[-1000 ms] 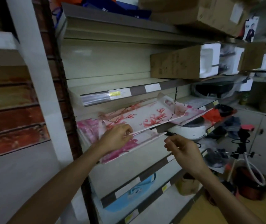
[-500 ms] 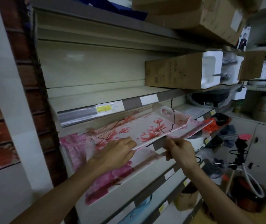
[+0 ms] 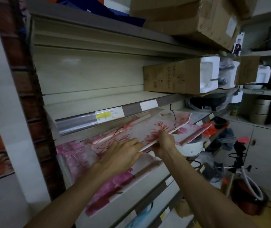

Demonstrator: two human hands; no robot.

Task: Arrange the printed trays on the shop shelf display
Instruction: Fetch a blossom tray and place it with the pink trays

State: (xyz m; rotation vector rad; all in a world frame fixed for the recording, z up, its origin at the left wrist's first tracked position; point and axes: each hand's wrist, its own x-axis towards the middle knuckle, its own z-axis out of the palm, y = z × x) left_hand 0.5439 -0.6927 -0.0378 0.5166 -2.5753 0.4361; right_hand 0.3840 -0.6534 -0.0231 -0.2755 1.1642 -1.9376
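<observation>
Both hands are closing in on the display since the earlier frame, the right hand [image 3: 163,142] coming up off the shelf's front edge to meet the left hand [image 3: 123,155] at one tray. On the cream metal shop shelf [image 3: 131,191], the broad white rectangular tray with deep pink blossom print [image 3: 75,155] is lying lowest and furthest left; the pale pink tray with red flowering branches and a cut-out handle [image 3: 141,129] is slanting across it, near edge raised; a third pink-flowered tray [image 3: 192,131] is poking out to the right beneath it. That makes three printed trays showing, two hands working. Left fingers are lying fairly straight along the raised rim, pressing rather than curling; right fingers are wrapping under that rim with the thumb on top, pinching it. Thin, rigid and glossy, these trays are probably feeling light yet slippery, likely sliding over each other, so long-edge rims or handle cut-outs are looking the safest holds.
</observation>
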